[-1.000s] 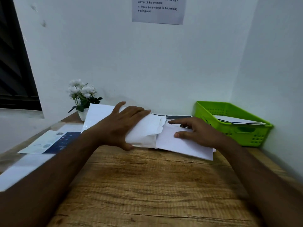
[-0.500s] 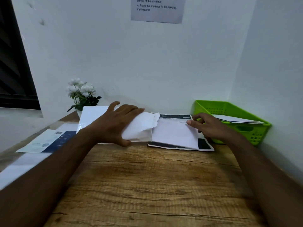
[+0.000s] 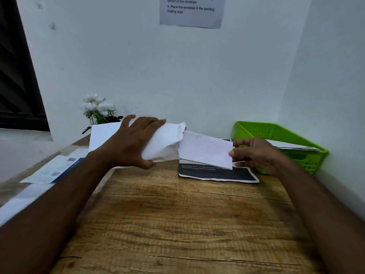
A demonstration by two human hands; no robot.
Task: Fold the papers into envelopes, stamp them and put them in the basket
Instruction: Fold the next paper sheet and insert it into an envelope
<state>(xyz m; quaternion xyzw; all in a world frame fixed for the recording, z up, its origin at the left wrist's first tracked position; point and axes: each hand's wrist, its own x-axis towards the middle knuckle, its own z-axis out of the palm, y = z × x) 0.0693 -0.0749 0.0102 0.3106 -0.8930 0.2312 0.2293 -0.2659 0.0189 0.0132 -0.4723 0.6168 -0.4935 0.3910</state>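
With the left hand (image 3: pixel 130 143) curled round the crumpled envelope (image 3: pixel 166 143) over the table (image 3: pixel 177 214), hold its mouth wide and feed the folded paper (image 3: pixel 205 149) in level, pinched at its outer edge in the right hand (image 3: pixel 258 155), just short of the green basket (image 3: pixel 254 131).

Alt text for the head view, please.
A person's left hand grips a crumpled white paper envelope while the right hand pinches the edge of a folded white sheet at its open end, above a wooden table. A green plastic basket holding papers stands at the right.
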